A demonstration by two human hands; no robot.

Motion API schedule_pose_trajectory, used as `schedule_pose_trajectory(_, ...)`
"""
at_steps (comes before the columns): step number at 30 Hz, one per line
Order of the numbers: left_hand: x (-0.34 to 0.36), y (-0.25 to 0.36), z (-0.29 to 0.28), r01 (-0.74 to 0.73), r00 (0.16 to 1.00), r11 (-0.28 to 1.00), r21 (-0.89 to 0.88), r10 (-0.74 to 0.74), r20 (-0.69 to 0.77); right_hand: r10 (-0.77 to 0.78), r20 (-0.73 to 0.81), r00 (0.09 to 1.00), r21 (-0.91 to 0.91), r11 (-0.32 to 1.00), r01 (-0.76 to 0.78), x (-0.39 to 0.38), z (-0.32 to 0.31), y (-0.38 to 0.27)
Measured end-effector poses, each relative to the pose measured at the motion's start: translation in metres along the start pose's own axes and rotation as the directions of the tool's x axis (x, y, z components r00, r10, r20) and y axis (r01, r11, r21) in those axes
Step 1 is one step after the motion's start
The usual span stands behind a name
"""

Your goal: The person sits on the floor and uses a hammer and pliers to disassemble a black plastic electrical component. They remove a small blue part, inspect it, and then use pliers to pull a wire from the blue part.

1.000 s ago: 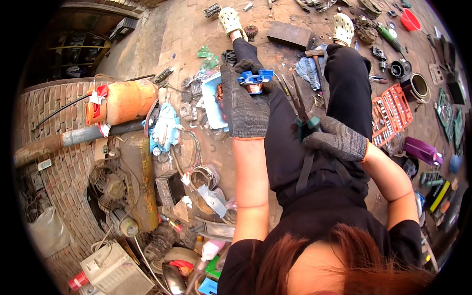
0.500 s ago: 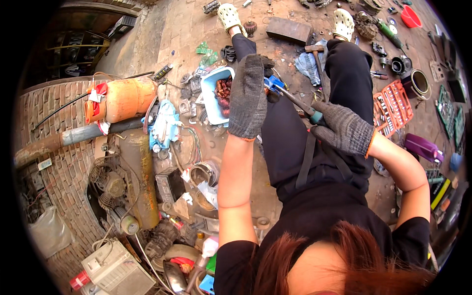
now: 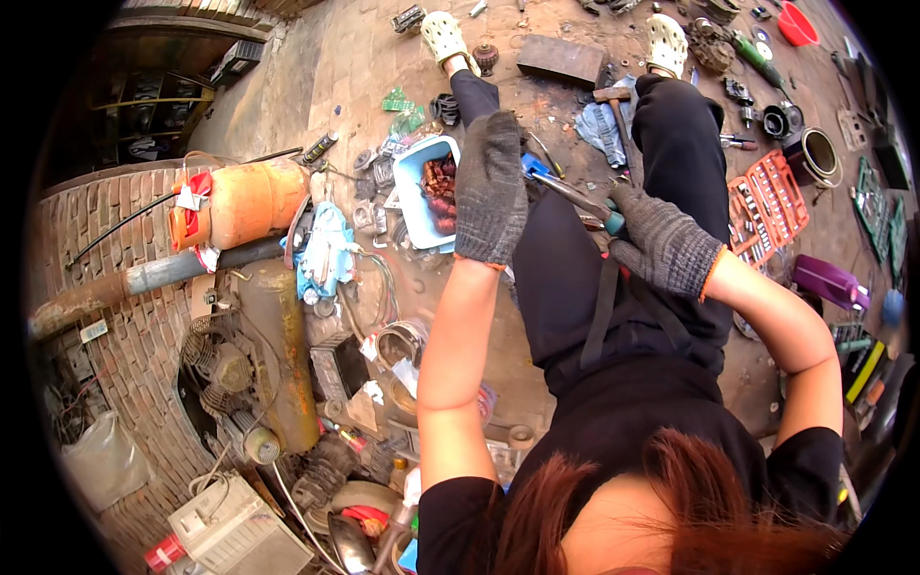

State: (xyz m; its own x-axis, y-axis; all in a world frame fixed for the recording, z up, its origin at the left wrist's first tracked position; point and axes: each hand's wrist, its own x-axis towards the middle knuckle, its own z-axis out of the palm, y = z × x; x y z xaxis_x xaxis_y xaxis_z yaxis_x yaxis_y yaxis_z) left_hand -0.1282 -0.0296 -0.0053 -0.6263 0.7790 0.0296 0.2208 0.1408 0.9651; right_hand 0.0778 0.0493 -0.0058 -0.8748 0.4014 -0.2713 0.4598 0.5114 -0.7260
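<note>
My right hand (image 3: 668, 240), in a grey knit glove with an orange cuff, is closed round the teal handle (image 3: 613, 222) of a metal-shafted hand tool (image 3: 575, 197). The shaft points up and left over my thigh toward my left hand (image 3: 491, 187). That hand wears a matching glove and is seen from the back; its fingers curl out of sight. A blue part (image 3: 535, 166) sticks out beside it at the shaft's far end; what the left hand grips is hidden. Left of this glove stands a light blue basin (image 3: 410, 182) holding reddish-brown copper-coloured pieces (image 3: 441, 182).
A hammer (image 3: 621, 125) lies on a blue cloth (image 3: 596, 129) between my legs. To the right are an orange socket set case (image 3: 767, 206) and a purple bottle (image 3: 829, 283). An orange gas cylinder (image 3: 257, 203) and a motor (image 3: 225, 369) are at left.
The left hand has shifted slightly and turned, and the dark fingertips seen at its far end are now hidden. The right hand and the tool have barely moved.
</note>
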Motion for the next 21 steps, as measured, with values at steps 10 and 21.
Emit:
schedule_pose_trajectory(10, -0.001, 0.002, 0.003, 0.103, 0.991, 0.972, -0.210, -0.118, -0.058, -0.003, -0.082, 0.997, 0.139, 0.990, 0.015, -0.003, 0.018, -0.008)
schedule_pose_trajectory(21, -0.006, -0.014, 0.006, 0.259, 0.966, 0.957, -0.130, -0.259, 0.014, -0.032, -0.104, 0.994, 0.067, 0.997, 0.039, -0.002, 0.026, 0.007)
